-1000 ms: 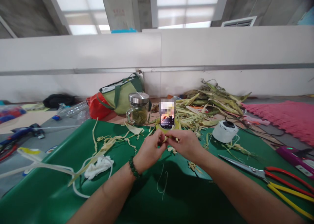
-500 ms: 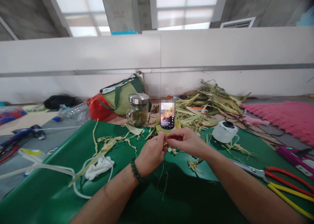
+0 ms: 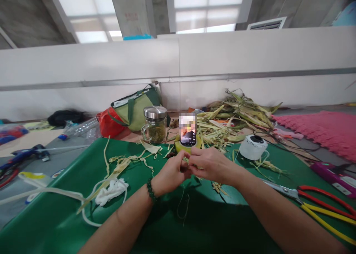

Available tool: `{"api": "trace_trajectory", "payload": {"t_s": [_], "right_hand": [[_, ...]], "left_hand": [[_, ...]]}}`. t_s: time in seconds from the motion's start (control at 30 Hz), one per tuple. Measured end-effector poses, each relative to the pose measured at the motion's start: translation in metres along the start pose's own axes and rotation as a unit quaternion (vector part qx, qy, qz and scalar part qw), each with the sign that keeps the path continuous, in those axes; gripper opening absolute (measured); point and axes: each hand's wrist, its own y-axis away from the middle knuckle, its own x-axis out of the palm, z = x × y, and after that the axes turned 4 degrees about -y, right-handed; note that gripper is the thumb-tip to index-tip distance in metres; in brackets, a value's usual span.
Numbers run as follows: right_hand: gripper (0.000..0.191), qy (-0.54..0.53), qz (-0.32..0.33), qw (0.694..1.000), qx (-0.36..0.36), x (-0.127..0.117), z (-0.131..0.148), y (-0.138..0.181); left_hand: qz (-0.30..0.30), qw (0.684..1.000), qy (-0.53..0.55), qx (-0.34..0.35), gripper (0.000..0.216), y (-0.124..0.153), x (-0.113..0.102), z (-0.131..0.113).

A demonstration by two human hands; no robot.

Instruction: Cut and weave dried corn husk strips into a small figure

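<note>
My left hand (image 3: 174, 172), with a dark green bead bracelet at the wrist, and my right hand (image 3: 209, 165) meet above the green mat (image 3: 217, 231). Both are closed, thumbs and fingertips pinched together. A small pale-green bit shows between the fingertips, but most of it is hidden and its kind is unclear. Thin white thread (image 3: 183, 209) dangles or lies just below the hands. Right behind them, a phone (image 3: 188, 131) with a lit screen leans upright on a yellow-green round holder (image 3: 179, 146).
Dried corn husks (image 3: 244, 111) are heaped at the back right. Nearby stand a spool of white thread (image 3: 253, 147) and a lidded glass mug (image 3: 155, 129). Scissors (image 3: 289, 191) with red and yellow handles lie right; husk strips (image 3: 122, 165) and white cloth (image 3: 111, 191) lie left.
Both hands have shifted their fingers slightly at the pinch, with the right fingers now curled further over. The whole view has drifted a little to the left.
</note>
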Motion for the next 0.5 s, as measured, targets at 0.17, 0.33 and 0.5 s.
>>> {"api": "trace_trajectory", "payload": {"t_s": [0.17,0.33,0.5], "right_hand": [[0.016,-0.081,-0.071,0.993,0.045,0.005,0.005,-0.003],[0.018,-0.154,-0.224,0.958,0.092,0.006,0.008,-0.006],[0.017,-0.142,-0.307,0.934,0.118,-0.005,-0.003,-0.001]], "left_hand": [[0.083,0.996,0.004,0.008,0.018,0.001,0.005,-0.002],[0.121,0.989,0.083,-0.032,0.019,0.001,0.011,-0.004],[0.058,0.959,0.252,-0.116,0.022,-0.005,-0.006,-0.003]]}}
